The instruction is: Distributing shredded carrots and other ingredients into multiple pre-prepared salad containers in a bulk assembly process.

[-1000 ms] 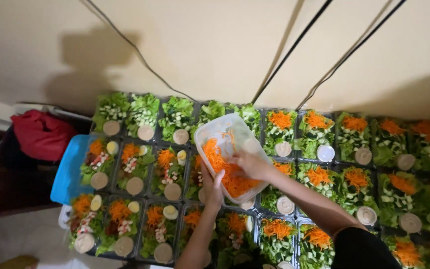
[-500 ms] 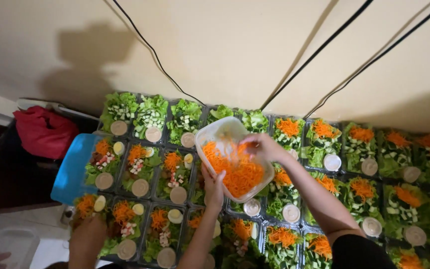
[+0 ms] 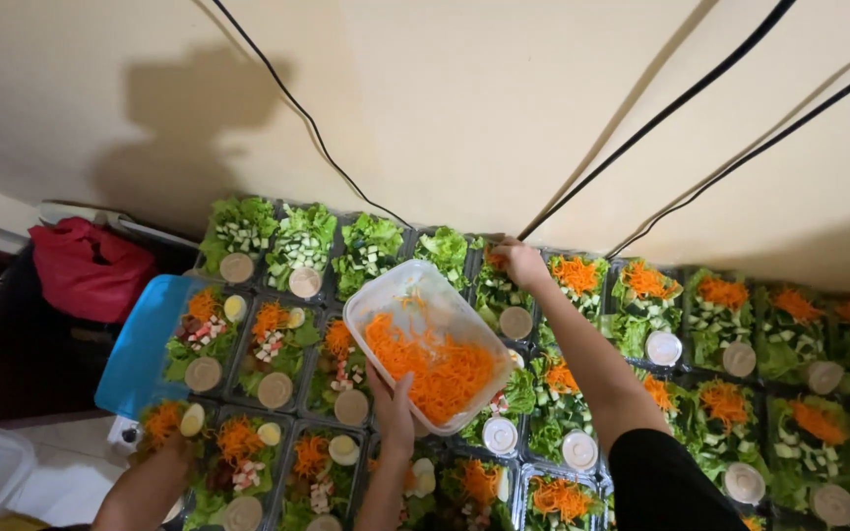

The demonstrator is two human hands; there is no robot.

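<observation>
Carrot shreds (image 3: 435,369) fill the clear tub (image 3: 428,344) at frame centre, gripped from below by the left hand (image 3: 393,408). The right hand (image 3: 518,261) pinches carrot over a salad tray (image 3: 500,295); trays at upper left (image 3: 302,251) lack carrot.

Left hand (image 3: 394,403) is propping up a clear plastic tub (image 3: 429,345) of shredded carrot (image 3: 432,364) from underneath, tub tilting over the grid of salad trays (image 3: 582,452). Right hand (image 3: 518,262) is reaching across to a back-row tray (image 3: 497,292) by the wall, fingers pinching carrot shreds over the greens. Another person's arm (image 3: 145,489) is coming in at bottom left over a front tray, just beside a blue lid (image 3: 140,344), red bag (image 3: 86,267) sitting further left
</observation>
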